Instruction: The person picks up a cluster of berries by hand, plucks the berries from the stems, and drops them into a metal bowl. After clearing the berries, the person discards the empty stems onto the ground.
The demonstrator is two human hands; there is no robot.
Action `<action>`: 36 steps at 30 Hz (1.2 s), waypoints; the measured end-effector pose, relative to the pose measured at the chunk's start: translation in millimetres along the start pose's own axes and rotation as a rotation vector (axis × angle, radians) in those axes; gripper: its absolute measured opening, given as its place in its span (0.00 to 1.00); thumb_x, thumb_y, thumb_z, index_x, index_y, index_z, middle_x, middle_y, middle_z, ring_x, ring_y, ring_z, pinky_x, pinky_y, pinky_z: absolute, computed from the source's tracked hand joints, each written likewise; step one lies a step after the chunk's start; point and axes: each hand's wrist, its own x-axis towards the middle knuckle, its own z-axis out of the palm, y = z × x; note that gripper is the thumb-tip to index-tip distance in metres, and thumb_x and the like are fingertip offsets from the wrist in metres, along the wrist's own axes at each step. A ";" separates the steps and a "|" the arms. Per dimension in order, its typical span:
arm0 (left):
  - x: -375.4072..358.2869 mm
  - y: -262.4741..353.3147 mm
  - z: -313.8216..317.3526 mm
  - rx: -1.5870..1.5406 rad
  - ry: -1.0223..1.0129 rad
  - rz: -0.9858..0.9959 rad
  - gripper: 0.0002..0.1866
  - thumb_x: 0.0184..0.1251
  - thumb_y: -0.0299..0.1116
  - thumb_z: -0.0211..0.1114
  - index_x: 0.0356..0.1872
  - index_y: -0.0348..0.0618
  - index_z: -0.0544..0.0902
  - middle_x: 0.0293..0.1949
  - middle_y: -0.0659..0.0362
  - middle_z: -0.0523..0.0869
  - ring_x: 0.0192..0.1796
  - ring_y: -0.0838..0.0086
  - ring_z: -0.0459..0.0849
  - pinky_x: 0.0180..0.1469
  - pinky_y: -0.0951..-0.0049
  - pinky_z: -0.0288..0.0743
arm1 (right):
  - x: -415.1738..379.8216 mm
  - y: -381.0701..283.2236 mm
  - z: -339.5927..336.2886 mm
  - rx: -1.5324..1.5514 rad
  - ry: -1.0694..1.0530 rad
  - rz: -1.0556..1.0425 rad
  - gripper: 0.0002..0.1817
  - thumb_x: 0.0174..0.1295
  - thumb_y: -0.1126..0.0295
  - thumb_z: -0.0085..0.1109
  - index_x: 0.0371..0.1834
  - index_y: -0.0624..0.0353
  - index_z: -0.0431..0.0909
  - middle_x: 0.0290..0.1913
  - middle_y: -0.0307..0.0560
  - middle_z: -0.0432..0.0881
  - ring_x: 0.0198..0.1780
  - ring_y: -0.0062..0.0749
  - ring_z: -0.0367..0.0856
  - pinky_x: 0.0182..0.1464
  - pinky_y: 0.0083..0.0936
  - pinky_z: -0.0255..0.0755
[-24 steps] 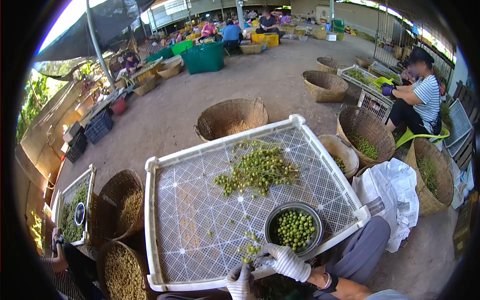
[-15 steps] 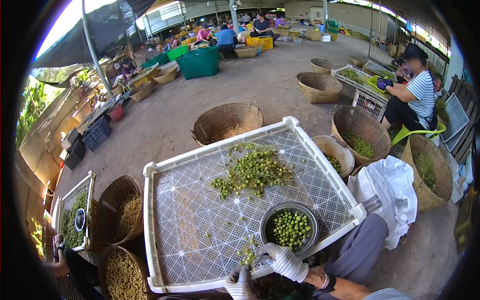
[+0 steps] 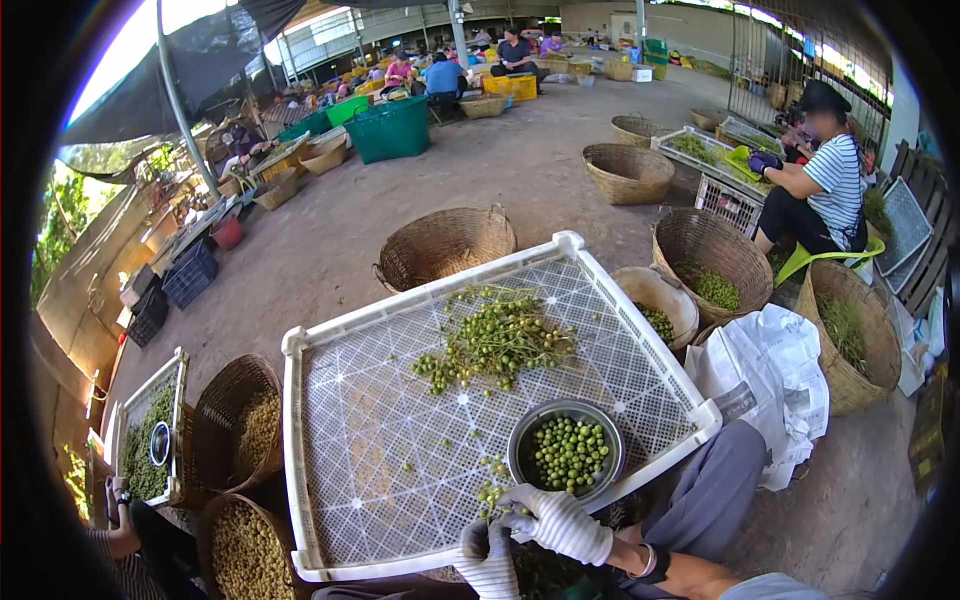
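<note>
My left hand (image 3: 487, 562), in a grey-and-white striped glove, is at the near edge of the white mesh tray (image 3: 365, 440), closed on the stems of a small sprig of green berries (image 3: 492, 494). My right hand (image 3: 562, 524), gloved alike, pinches at the same sprig, its fingertips touching the left hand's; exactly what lies between them is hidden. Just beyond the right hand, a metal bowl (image 3: 513, 455) holds many loose green berries (image 3: 570, 452). Farther back on the tray lies a heap of green berry sprigs (image 3: 495, 338), with a few single berries scattered nearby.
Wicker baskets stand beyond the tray (image 3: 445, 245) and to its left (image 3: 240, 420), one full of pale berries (image 3: 250, 550). At right are a tub (image 3: 655, 300), a white sack (image 3: 765, 385) and a seated person (image 3: 830, 180). A green bin (image 3: 388, 130) stands farther off.
The view has shifted slightly. My right hand has moved closer to my left, and the fingertips now meet at the sprig. Bowl and heap stay in place on the tray.
</note>
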 end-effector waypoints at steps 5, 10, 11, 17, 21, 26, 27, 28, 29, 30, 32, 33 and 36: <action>1.0 -10.3 -8.0 0.221 -0.126 0.095 0.07 0.67 0.26 0.63 0.43 0.38 0.79 0.32 0.59 0.78 0.34 0.74 0.75 0.37 0.71 0.72 | 2.4 18.9 4.2 0.197 -0.008 0.014 0.13 0.65 0.67 0.64 0.49 0.60 0.80 0.38 0.51 0.85 0.38 0.38 0.86 0.40 0.30 0.78; -1.6 7.2 0.9 -0.079 -0.043 -0.217 0.04 0.70 0.27 0.61 0.40 0.37 0.79 0.30 0.62 0.79 0.33 0.76 0.76 0.37 0.73 0.72 | 1.9 20.8 1.3 0.270 -0.060 0.110 0.13 0.64 0.67 0.65 0.47 0.63 0.80 0.39 0.47 0.86 0.39 0.30 0.86 0.42 0.25 0.78; -1.1 6.5 0.7 -0.079 -0.043 -0.219 0.04 0.70 0.27 0.61 0.40 0.37 0.79 0.30 0.62 0.79 0.33 0.76 0.76 0.37 0.73 0.72 | 1.7 23.1 1.9 0.270 -0.060 0.112 0.13 0.64 0.67 0.65 0.47 0.63 0.80 0.39 0.47 0.86 0.39 0.30 0.86 0.42 0.25 0.78; 5.9 -7.6 2.9 0.078 -0.048 -0.048 0.06 0.72 0.28 0.60 0.42 0.35 0.81 0.37 0.59 0.85 0.39 0.76 0.80 0.44 0.74 0.74 | -0.4 34.7 9.3 0.307 0.025 0.010 0.12 0.64 0.66 0.64 0.45 0.62 0.80 0.38 0.50 0.85 0.38 0.42 0.84 0.42 0.31 0.76; 10.2 -21.5 -2.1 0.044 -0.115 -0.009 0.06 0.72 0.27 0.60 0.43 0.35 0.81 0.41 0.59 0.85 0.44 0.76 0.80 0.49 0.74 0.74 | -0.9 34.1 7.4 0.320 -0.002 -0.066 0.11 0.65 0.67 0.62 0.45 0.62 0.80 0.37 0.50 0.85 0.37 0.38 0.84 0.43 0.30 0.76; 11.7 -18.1 -2.4 0.037 -0.064 -0.093 0.06 0.71 0.27 0.60 0.43 0.36 0.81 0.39 0.59 0.84 0.43 0.73 0.80 0.49 0.72 0.73 | 0.6 33.4 -0.1 0.390 -0.107 -0.029 0.10 0.67 0.70 0.61 0.47 0.62 0.80 0.39 0.46 0.85 0.39 0.30 0.83 0.44 0.27 0.75; 12.2 -14.9 -2.2 0.042 -0.056 -0.080 0.06 0.71 0.27 0.60 0.44 0.36 0.80 0.39 0.58 0.84 0.43 0.72 0.79 0.49 0.70 0.73 | 1.1 32.5 -3.2 0.443 -0.090 -0.015 0.10 0.67 0.69 0.61 0.48 0.63 0.79 0.40 0.43 0.84 0.41 0.26 0.82 0.47 0.24 0.76; 13.3 -13.2 -2.2 0.046 -0.048 -0.067 0.06 0.71 0.27 0.60 0.44 0.36 0.80 0.38 0.58 0.83 0.42 0.71 0.79 0.48 0.69 0.73 | 1.9 32.5 -6.5 0.495 -0.074 0.000 0.11 0.68 0.69 0.60 0.49 0.63 0.79 0.41 0.40 0.84 0.44 0.21 0.81 0.49 0.22 0.76; 15.3 -16.7 -5.6 0.044 -0.048 -0.066 0.06 0.71 0.27 0.60 0.44 0.36 0.80 0.38 0.58 0.83 0.42 0.71 0.79 0.48 0.69 0.73 | 2.9 35.4 -9.6 0.493 -0.074 -0.001 0.11 0.68 0.69 0.60 0.49 0.63 0.79 0.41 0.40 0.84 0.44 0.21 0.81 0.49 0.22 0.76; 18.0 -15.8 -9.3 0.284 -0.085 0.192 0.07 0.72 0.28 0.60 0.45 0.36 0.80 0.39 0.57 0.83 0.43 0.71 0.78 0.49 0.68 0.72 | 4.4 39.0 -13.3 0.518 -0.055 0.005 0.11 0.68 0.69 0.60 0.49 0.63 0.79 0.41 0.40 0.84 0.44 0.21 0.81 0.49 0.21 0.75; 19.8 -11.3 -13.8 0.207 -0.129 0.028 0.13 0.73 0.33 0.59 0.49 0.34 0.79 0.45 0.52 0.81 0.47 0.67 0.76 0.52 0.64 0.71 | 6.4 38.0 -20.8 0.524 0.043 -0.051 0.10 0.69 0.71 0.59 0.48 0.63 0.78 0.39 0.39 0.82 0.39 0.18 0.80 0.44 0.18 0.75; 19.7 -3.3 -10.9 0.206 -0.132 0.027 0.13 0.73 0.33 0.59 0.49 0.34 0.79 0.45 0.52 0.81 0.47 0.67 0.76 0.52 0.64 0.71 | 10.0 36.8 -28.0 0.523 0.046 -0.049 0.10 0.69 0.71 0.59 0.48 0.63 0.78 0.39 0.39 0.82 0.39 0.18 0.80 0.44 0.18 0.75; 18.7 8.4 -6.7 0.163 -0.043 -0.050 0.15 0.74 0.33 0.57 0.53 0.33 0.79 0.46 0.50 0.80 0.51 0.65 0.75 0.53 0.65 0.71 | 16.5 43.0 -40.1 0.564 0.173 0.115 0.07 0.66 0.75 0.60 0.46 0.62 0.79 0.26 0.36 0.79 0.26 0.13 0.75 0.29 0.15 0.70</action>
